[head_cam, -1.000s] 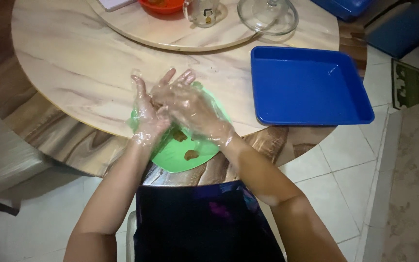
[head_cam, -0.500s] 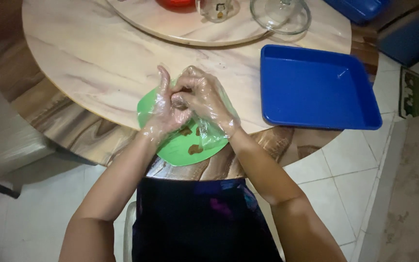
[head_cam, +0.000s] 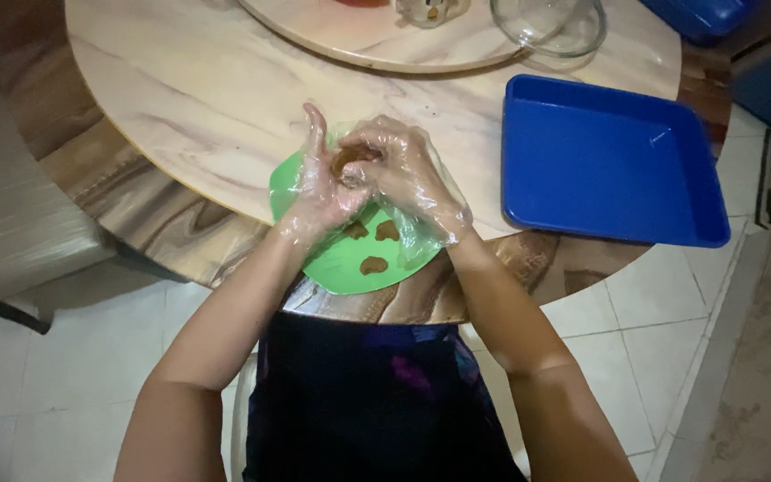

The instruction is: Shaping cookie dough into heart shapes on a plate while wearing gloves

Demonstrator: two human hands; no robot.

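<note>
Both my hands wear clear plastic gloves and meet above a green plate (head_cam: 332, 263) at the near edge of the round table. My left hand (head_cam: 321, 192) is held upright, palm cupped, with a brown lump of dough (head_cam: 347, 162) in it. My right hand (head_cam: 403, 174) curls over the lump, fingers pressing on it. On the plate below lie three small brown pieces (head_cam: 373, 264).
A blue square tray (head_cam: 609, 161) lies on the marble-patterned table (head_cam: 189, 98) to the right. A round turntable (head_cam: 377, 40) at the far side carries a glass bowl (head_cam: 551, 22) and a small jar. A pale chair (head_cam: 11, 223) stands at the left.
My hands, flat together a second ago, have closed around a brown lump and lifted slightly above the plate. The view has shifted a little nearer.
</note>
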